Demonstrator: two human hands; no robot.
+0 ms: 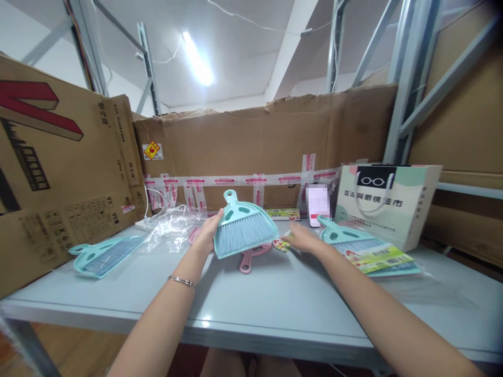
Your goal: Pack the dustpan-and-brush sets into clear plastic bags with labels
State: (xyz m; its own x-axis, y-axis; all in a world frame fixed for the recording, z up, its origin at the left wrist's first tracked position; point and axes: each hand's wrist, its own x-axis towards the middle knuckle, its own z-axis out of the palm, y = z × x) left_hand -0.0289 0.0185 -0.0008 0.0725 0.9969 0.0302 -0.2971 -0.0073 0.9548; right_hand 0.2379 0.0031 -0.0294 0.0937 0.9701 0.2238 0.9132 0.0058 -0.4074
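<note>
Left hand (pixel 207 235): fingers are gripping the left edge of a turquoise plastic dustpan-and-brush set (pixel 245 230), which is hanging tilted above the worktop (pixel 251 301), blue bristles facing the wearer.

Right hand (pixel 302 238): fingers are bunching narrowly beside a small, colourful printed card (pixel 280 245), just right of the held set. Cannot tell whether they are pinching it or only touching it; blurred.

Progress (judged): partway. Brush and pan are sitting nested in all three turquoise sets in view. The third turquoise set (pixel 349 244), lying right of the right fingers, is carrying a yellow-green printed card (pixel 379 259) across its front, with clear film showing at its edge; it is looking the furthest along. Whether the film is enclosing it fully, cannot tell.

Apparently left: the held set is showing no card on its face. The second turquoise set (pixel 108 256), well left of the left fingers, is showing none either; bagged or bare, cannot tell. A pink plastic piece with a looped handle (pixel 246 263) is lying below the held set, between both hands' fingers, mostly hidden.

Supplies: crumpled clear plastic film (pixel 173 230) is lying left of the left fingers; a long yellow-green printed strip (pixel 283 213) is lying beyond the right fingers.
</note>
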